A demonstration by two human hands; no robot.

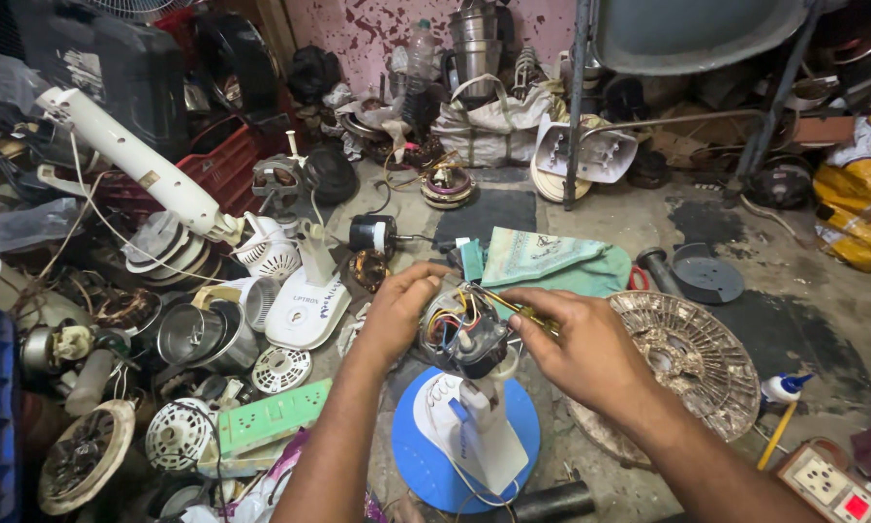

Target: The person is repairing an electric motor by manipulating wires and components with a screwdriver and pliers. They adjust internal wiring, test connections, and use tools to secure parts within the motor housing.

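Observation:
My left hand (399, 312) grips the left side of a small fan motor (462, 332) with coloured wires, mounted on a white stand over a round blue base (422, 461). On the right side of the motor, my right hand (573, 339) pinches a thin yellow-handled tool (522, 312) against the wires. Both hands are closed around what they hold, at the centre of the head view.
A dusty round fan grille (699, 368) lies right of my hands, a green cloth (551, 260) behind them. Motors, fan parts, a green power strip (273, 415) and a white fan stand (305, 305) crowd the left. A glue bottle (784, 387) and socket board (830, 484) lie at right.

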